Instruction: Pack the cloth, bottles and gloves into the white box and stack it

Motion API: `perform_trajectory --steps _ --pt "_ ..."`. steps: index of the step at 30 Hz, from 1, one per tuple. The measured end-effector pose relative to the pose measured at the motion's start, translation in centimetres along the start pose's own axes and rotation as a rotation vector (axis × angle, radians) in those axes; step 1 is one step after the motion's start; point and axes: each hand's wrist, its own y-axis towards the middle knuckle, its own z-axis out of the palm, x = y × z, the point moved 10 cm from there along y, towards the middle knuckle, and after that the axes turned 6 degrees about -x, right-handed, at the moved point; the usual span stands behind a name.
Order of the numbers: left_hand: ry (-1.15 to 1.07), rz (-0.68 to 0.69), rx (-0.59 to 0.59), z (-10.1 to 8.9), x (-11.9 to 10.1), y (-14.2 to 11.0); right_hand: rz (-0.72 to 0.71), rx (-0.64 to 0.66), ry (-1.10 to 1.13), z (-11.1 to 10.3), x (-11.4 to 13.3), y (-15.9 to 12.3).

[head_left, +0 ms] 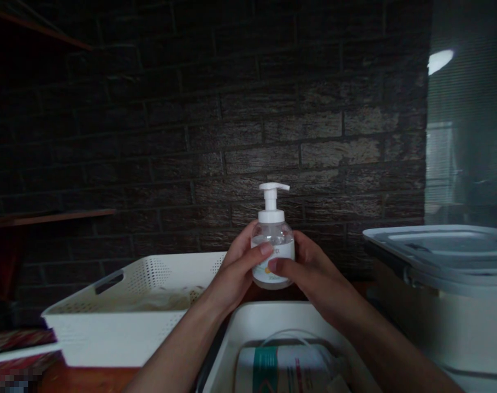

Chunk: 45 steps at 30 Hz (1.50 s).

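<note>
Both sides covered: left hand (pixel 232 273) and right hand (pixel 316 265) clasp the bottle (pixel 284 251), thumbs (pixel 265 249) across its front, pump (pixel 270 196) up top! It's upright, showing just above the bin's (pixel 273 309) far rim, between basket (pixel 109 339) and lidded box (pixel 473 322), brick wall (pixel 240 109) behind.

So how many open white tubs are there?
2: the holey basket at left and the plain bin at centre, lower than the pump bottle. More could be hidden.

home-like storage area, dark brick wall (pixel 232 120), brown shelf (pixel 64 217), perforated basket (pixel 109 338), lidded box (pixel 465 322), pump bottle (pixel 276 236)
</note>
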Motion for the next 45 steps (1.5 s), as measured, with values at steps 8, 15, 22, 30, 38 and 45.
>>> perform_trajectory --steps 8,15,22,30,38,45 --pt "0.355 0.207 -0.167 -0.6 -1.9 0.0 -0.208 -0.108 -0.129 -2.3 0.8 0.8" --pt "0.887 0.489 -0.235 -0.4 -3.5 -0.9 -0.240 0.027 -0.175 -0.7 1.2 0.6" --pt "1.004 0.556 -0.186 1.1 -4.4 -1.8 -0.288 -0.010 -0.126 -0.8 2.0 0.5" --pt "0.780 0.331 -0.166 0.2 -3.0 -0.9 -0.298 -0.165 -0.002 -2.3 3.4 0.5" --pt "0.310 0.036 -0.144 0.2 -1.1 -0.6 -0.244 -0.110 0.042 -1.7 3.5 0.1" --pt "-0.038 -0.062 0.035 2.0 -0.5 -1.1 -0.021 -0.141 0.226 -2.5 1.5 0.9"
